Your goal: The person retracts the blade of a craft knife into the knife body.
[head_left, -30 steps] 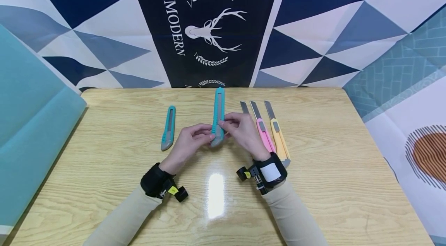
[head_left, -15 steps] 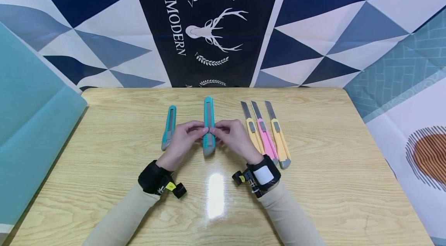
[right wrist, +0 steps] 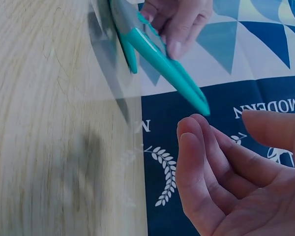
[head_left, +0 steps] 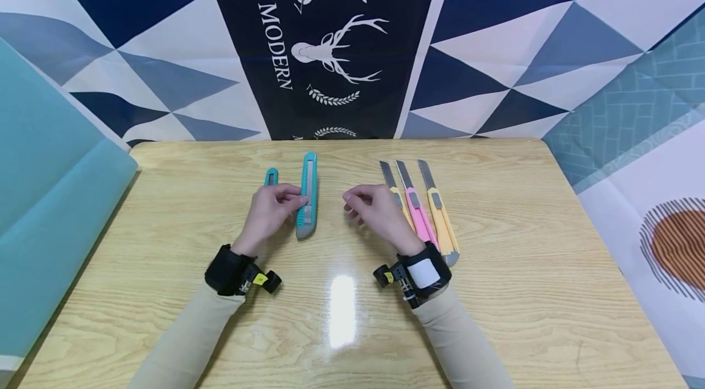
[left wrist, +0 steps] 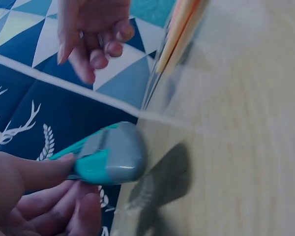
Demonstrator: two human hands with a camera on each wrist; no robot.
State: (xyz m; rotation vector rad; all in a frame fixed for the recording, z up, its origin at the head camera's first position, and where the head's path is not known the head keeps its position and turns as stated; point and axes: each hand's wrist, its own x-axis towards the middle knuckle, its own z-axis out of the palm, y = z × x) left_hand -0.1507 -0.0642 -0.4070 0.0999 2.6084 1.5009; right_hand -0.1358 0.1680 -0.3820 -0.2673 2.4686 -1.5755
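Note:
My left hand [head_left: 266,211] pinches a teal utility knife [head_left: 308,193] with a grey end between thumb and fingers. In the left wrist view this box cutter [left wrist: 123,155] is raised over the table, casting a shadow; no blade sticks out of it. A second teal utility knife [head_left: 272,177] lies just left, mostly hidden behind my left hand. To the right my right hand [head_left: 377,211] hovers with nothing in it, its fingers loosely bent and thumb apart in the right wrist view. Beside it lie a yellow utility knife [head_left: 398,194], partly covered, and a pink one [head_left: 421,218].
Another yellow utility knife [head_left: 442,221] lies at the right end of that row. All three knives there have their blades out, pointing toward the back edge. The wooden table [head_left: 523,291] meets a patterned cloth backdrop [head_left: 330,101] behind it.
My right hand has let go of the teal utility knife and drawn back right. My left hand has carried the knife leftward, close to the other teal one.

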